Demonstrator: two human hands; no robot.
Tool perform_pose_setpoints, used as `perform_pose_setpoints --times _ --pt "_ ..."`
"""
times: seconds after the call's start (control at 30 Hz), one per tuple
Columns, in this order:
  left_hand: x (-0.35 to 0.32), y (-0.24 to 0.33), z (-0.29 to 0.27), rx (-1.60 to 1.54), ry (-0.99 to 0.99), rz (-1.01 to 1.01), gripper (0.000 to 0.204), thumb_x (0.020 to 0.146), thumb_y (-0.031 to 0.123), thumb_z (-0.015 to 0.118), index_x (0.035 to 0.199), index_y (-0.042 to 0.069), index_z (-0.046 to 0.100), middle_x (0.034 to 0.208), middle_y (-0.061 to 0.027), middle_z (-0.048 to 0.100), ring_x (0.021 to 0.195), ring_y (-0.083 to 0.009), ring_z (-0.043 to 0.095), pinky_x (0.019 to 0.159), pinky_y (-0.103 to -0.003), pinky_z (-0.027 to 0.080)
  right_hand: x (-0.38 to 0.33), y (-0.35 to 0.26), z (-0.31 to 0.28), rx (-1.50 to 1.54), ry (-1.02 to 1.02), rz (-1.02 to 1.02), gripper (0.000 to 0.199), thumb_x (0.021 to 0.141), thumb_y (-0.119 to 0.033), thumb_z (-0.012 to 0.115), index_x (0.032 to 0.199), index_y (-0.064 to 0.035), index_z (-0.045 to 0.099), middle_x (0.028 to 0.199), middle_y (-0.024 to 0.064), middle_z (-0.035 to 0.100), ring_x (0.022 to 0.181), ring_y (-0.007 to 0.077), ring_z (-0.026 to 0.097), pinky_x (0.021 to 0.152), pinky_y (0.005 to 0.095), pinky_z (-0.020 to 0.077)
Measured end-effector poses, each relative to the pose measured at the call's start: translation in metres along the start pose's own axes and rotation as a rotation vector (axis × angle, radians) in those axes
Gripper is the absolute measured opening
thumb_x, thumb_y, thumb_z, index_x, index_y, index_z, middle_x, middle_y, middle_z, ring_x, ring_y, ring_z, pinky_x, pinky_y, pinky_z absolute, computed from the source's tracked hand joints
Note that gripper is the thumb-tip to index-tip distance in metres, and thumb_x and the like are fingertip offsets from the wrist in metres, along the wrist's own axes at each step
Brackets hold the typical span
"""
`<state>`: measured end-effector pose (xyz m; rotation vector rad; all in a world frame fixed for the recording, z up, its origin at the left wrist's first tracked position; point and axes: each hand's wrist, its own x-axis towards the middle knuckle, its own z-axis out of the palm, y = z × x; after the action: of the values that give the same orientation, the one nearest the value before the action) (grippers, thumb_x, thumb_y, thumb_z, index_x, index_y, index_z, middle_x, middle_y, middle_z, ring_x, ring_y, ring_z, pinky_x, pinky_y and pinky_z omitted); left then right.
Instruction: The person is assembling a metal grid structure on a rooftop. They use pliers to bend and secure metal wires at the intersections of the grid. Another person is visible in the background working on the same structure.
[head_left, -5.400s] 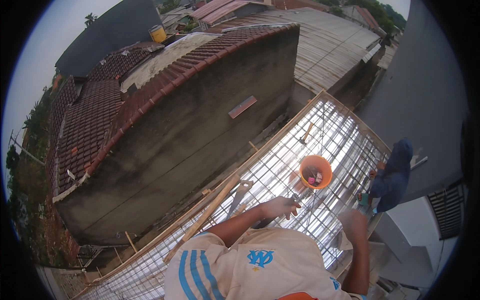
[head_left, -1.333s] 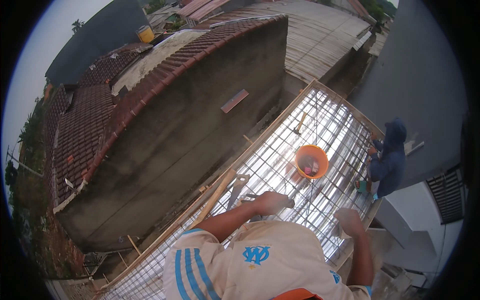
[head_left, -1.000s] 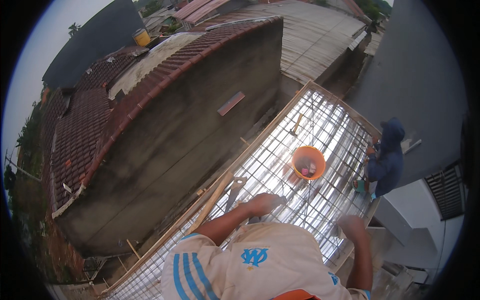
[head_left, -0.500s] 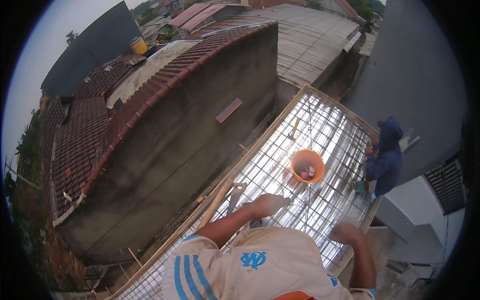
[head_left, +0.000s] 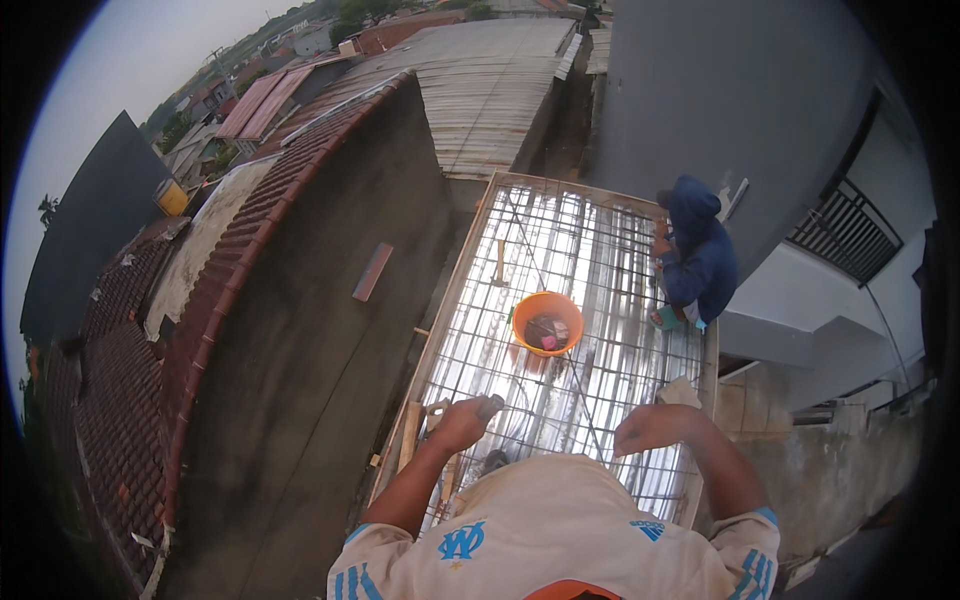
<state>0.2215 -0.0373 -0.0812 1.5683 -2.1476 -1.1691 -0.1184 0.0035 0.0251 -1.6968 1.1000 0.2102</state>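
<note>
My left hand (head_left: 460, 424) is closed around a short, dark tool (head_left: 490, 408) whose exact kind I cannot make out. It hovers over the grid of steel bars (head_left: 560, 400) laid across shiny metal decking. My right hand (head_left: 650, 428) is above the same grid, farther right, with its fingers curled together. Whatever may be between those fingers is too small to see. A pale flat piece (head_left: 680, 392) shows just beyond my right wrist. Ahead of both hands, an orange bucket (head_left: 547, 323) with a pink item and dark bits inside stands on the bars.
A hammer (head_left: 500, 262) lies on the grid beyond the bucket. By my left hand is a saw handle (head_left: 436, 411), next to a timber piece (head_left: 410, 434). A co-worker in a blue hood (head_left: 700, 250) crouches at the right edge. Wooden boards (head_left: 447, 300) border the deck.
The whole view has swung, so the deck now runs more straight ahead. My right hand has come up and forward over the bars. The left hand keeps its dark tool.
</note>
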Motion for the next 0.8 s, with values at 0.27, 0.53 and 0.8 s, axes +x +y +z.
perform_pose_setpoints --times 0.27,0.53,0.8 --pt "-0.009 0.021 -0.009 0.132 -0.27 0.061 0.039 0.09 0.039 0.047 0.095 0.002 0.059 0.087 -0.0223 0.061 0.086 -0.0397 0.057 0.076 -0.046 0.043 -0.012 0.04 -0.015 0.023 0.459 0.261 0.027 0.085 -0.029 0.058 0.093 -0.0048 0.067 0.084 0.0122 0.065 0.084 0.0248 0.061 0.077 0.0346 0.0463" --pt "0.002 0.025 0.02 -0.051 -0.165 0.076 0.026 0.089 0.026 0.051 0.097 0.002 0.058 0.091 -0.0218 0.061 0.087 -0.0388 0.057 0.074 -0.042 0.045 0.012 0.028 0.031 -0.222 0.345 0.223 0.033 0.083 -0.034 0.058 0.106 -0.0105 0.061 0.091 0.0146 0.064 0.091 0.0316 0.06 0.082 0.0404 0.0453" --pt "0.004 0.014 0.005 -0.175 -0.336 0.008 0.032 0.088 0.028 0.055 0.101 -0.001 0.059 0.089 -0.018 0.064 0.084 -0.0288 0.061 0.075 -0.038 0.045 0.006 0.024 0.013 -0.033 0.74 0.149 0.022 0.085 -0.022 0.056 0.093 -0.0046 0.066 0.087 0.0136 0.065 0.084 0.0302 0.061 0.077 0.0374 0.0469"
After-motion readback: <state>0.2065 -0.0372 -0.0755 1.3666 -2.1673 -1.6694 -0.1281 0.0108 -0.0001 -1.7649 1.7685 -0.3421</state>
